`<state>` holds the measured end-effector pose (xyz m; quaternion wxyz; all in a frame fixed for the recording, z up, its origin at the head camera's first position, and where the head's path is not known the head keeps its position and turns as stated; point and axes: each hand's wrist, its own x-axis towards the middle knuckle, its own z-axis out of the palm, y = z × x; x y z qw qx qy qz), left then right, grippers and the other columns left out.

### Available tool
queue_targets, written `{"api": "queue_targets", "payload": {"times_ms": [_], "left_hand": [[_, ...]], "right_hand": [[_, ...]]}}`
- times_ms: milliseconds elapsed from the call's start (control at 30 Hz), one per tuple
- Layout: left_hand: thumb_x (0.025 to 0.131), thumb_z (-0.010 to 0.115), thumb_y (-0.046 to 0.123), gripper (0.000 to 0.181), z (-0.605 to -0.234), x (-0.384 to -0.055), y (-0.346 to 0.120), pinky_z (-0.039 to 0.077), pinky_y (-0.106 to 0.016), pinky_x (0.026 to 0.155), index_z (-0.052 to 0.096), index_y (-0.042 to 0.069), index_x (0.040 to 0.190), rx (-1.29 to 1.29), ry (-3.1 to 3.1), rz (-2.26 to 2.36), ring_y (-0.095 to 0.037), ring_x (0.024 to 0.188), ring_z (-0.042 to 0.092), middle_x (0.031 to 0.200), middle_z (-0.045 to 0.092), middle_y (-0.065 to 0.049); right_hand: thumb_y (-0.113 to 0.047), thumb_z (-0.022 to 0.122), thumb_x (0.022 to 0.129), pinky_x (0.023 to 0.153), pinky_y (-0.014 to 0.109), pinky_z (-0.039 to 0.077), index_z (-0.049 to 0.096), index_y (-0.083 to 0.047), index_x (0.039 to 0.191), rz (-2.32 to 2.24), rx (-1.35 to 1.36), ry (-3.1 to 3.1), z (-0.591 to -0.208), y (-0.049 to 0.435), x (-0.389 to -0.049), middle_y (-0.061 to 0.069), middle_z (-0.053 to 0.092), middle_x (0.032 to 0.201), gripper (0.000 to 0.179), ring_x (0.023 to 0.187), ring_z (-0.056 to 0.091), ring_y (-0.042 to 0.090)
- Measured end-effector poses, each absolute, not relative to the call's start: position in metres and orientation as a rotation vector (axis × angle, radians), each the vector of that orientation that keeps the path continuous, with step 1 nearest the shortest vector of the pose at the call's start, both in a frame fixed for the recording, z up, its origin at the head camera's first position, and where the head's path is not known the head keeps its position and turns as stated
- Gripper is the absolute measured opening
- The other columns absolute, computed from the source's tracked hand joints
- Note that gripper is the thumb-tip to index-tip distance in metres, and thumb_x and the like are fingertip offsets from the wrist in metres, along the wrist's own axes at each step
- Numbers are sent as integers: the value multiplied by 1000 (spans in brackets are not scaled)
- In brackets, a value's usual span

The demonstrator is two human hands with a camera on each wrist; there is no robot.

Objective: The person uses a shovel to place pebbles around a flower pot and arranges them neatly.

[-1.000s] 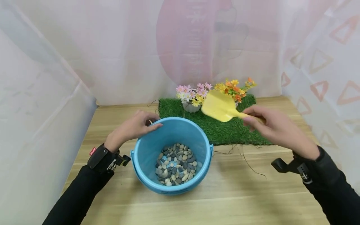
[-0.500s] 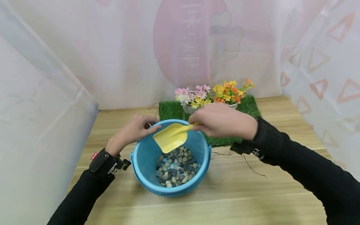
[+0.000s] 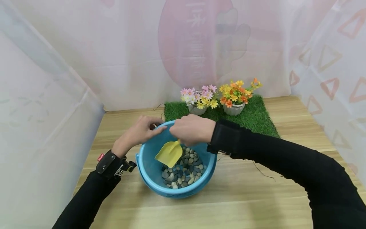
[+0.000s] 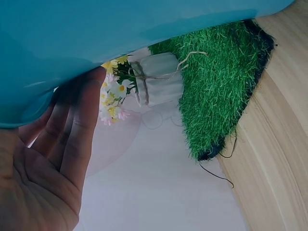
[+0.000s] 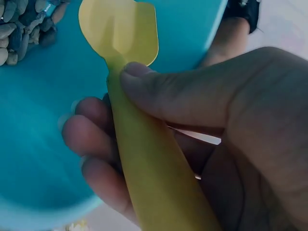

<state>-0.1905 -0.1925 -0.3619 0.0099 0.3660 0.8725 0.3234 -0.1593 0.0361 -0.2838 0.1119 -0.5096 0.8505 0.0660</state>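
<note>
A light-blue bucket (image 3: 147,163) stands on the table with grey and beige pebbles (image 3: 183,175) over its bottom. At its far-left rim my left hand (image 3: 138,131) holds on, thumb over the inside and fingers along the outer wall, as the left wrist view shows with the bucket wall (image 4: 101,33) above the fingers. My right hand (image 3: 193,129), over the far rim, grips a yellow toy shovel (image 3: 170,154) by its handle, thumb pressed on top in the right wrist view. The shovel's blade hangs inside the bucket above the pebbles, and no pebbles show on it.
Behind the bucket lies a green artificial-grass mat (image 3: 263,119). Two potted flower bunches stand on it, one pink and white (image 3: 198,97), one orange and yellow (image 3: 235,95). Fabric walls enclose the wooden table (image 3: 228,203) at the back and both sides.
My right hand has swung left from above the grass mat to the bucket, and the shovel's blade has turned down into it. My left hand stays at the rim.
</note>
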Motion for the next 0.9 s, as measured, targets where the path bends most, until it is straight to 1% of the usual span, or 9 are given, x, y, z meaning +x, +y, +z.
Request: {"api": "queue_targets", "payload": {"times_ms": [133, 267, 367, 467, 533, 633, 733, 800, 900], "left_hand": [[94, 55, 32, 15, -362, -191, -192, 50, -27, 54, 65, 22, 93, 1135, 2723, 1029, -2, 62, 58, 78, 63, 7], [94, 54, 34, 16, -363, -191, -193, 50, -27, 54, 65, 23, 93, 1121, 2723, 1031, -5, 64, 59, 80, 63, 7], [94, 54, 34, 16, -364, -191, -194, 50, -26, 55, 65, 22, 94, 1101, 2724, 1032, -8, 65, 60, 82, 63, 8], [94, 55, 31, 15, -364, -191, -194, 51, -26, 56, 66, 21, 96, 1081, 2722, 1039, -9, 66, 61, 83, 63, 8], [93, 55, 30, 14, -364, -191, -193, 51, -26, 56, 66, 21, 95, 1083, 2730, 1035, -8, 67, 60, 82, 63, 9], [93, 56, 31, 13, -364, -191, -193, 51, -26, 58, 65, 22, 92, 1110, 2745, 1017, -3, 68, 59, 81, 62, 11], [93, 56, 32, 13, -364, -191, -192, 51, -26, 60, 64, 23, 89, 1137, 2750, 1014, 0, 70, 58, 80, 62, 12], [93, 57, 32, 13, -365, -191, -191, 51, -26, 60, 63, 22, 88, 1142, 2747, 1022, 0, 70, 58, 80, 62, 13], [92, 57, 31, 15, -365, -191, -191, 51, -27, 60, 64, 18, 87, 1144, 2750, 1035, -1, 70, 58, 80, 62, 12]], "right_hand": [[-12, 51, 94, 52, 26, 28, 58, -15, 91, 239, -1486, 2454, -287, 22, -162, 0, 41, 68, 8, 58, 34, 12], [-11, 51, 94, 55, 25, 34, 60, -15, 103, 274, -1497, 2433, -292, 12, -163, 0, 52, 79, 14, 65, 43, 12], [-11, 51, 95, 58, 26, 36, 61, -15, 106, 304, -1513, 2425, -299, 5, -164, 1, 56, 87, 16, 69, 45, 13], [-13, 51, 96, 60, 26, 35, 62, -16, 104, 350, -1548, 2427, -307, -1, -166, 1, 58, 88, 15, 67, 45, 13], [-14, 49, 96, 58, 25, 35, 62, -16, 104, 371, -1561, 2433, -313, -5, -166, 2, 58, 85, 15, 63, 44, 13], [-15, 48, 97, 52, 25, 33, 63, -16, 99, 380, -1569, 2440, -321, -7, -166, 1, 54, 76, 15, 57, 40, 12], [-14, 47, 97, 48, 25, 29, 61, -15, 90, 365, -1579, 2453, -327, -7, -166, 1, 48, 66, 16, 52, 35, 12], [-14, 46, 98, 48, 25, 29, 61, -16, 88, 368, -1585, 2459, -329, -5, -166, 0, 46, 65, 18, 52, 35, 11], [-14, 45, 98, 49, 25, 31, 61, -16, 91, 357, -1563, 2458, -330, -2, -166, 0, 48, 68, 17, 54, 39, 11]]}}
